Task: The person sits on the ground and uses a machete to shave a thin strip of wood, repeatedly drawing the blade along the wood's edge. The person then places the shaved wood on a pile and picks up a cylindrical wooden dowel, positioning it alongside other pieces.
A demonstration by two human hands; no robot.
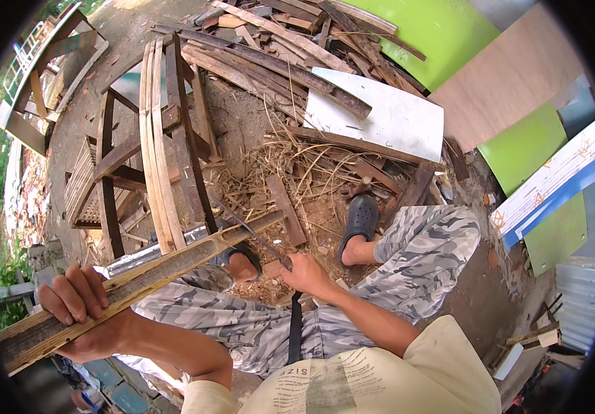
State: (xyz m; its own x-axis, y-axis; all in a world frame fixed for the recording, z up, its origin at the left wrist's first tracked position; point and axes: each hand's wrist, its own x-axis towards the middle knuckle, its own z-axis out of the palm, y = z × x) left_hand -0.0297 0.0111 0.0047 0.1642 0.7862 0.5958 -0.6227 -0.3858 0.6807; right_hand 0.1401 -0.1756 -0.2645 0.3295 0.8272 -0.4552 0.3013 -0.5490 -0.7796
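A long split length of bamboo (152,279), dark inside with pale yellow edges, slants from the lower left up to the middle. My left hand (80,314) is wrapped round its near end, fingers over the upper edge. In my right hand (306,274) is the handle of a long-bladed knife (264,246). Its narrow dark blade points up and left, crossing the bamboo near the far end; whether the edge touches it I cannot tell. Both forearms lie over my camouflage trousers (242,324).
Wooden frames (186,138) with pale strips (154,138) stand ahead on the left. Scrap timber (277,69), a white panel (380,114) and cut fibres (297,165) cover the ground beyond my feet. Green sheets (525,148) and a brown board (504,76) lie at right.
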